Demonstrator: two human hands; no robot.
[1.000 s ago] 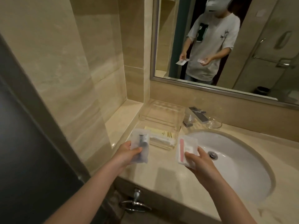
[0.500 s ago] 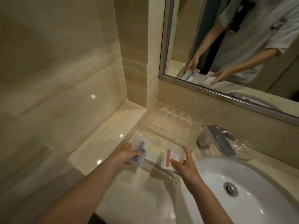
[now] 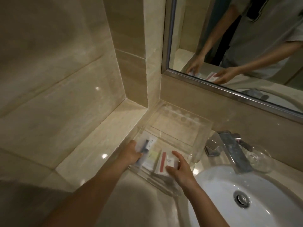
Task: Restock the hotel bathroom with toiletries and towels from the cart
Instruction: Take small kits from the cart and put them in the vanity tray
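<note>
Razor packet [image 3: 145,149] clamped by left hand [image 3: 131,153] fingers, nail-file packet [image 3: 164,163] under spread right hand [image 3: 182,169] fingers, laid flat side by side for neat tray [image 3: 203,136] fit.

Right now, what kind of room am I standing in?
Most likely a hotel bathroom: a white sink with a chrome faucet, a wall mirror, and a clear tray holding wrapped toiletry packets.

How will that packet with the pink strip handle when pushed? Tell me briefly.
Probably light: the pink-strip packet lies thin and flat in the clear tray. Its smooth wrap would likely slide easily there. The strip inside may keep it fairly stiff.
</note>
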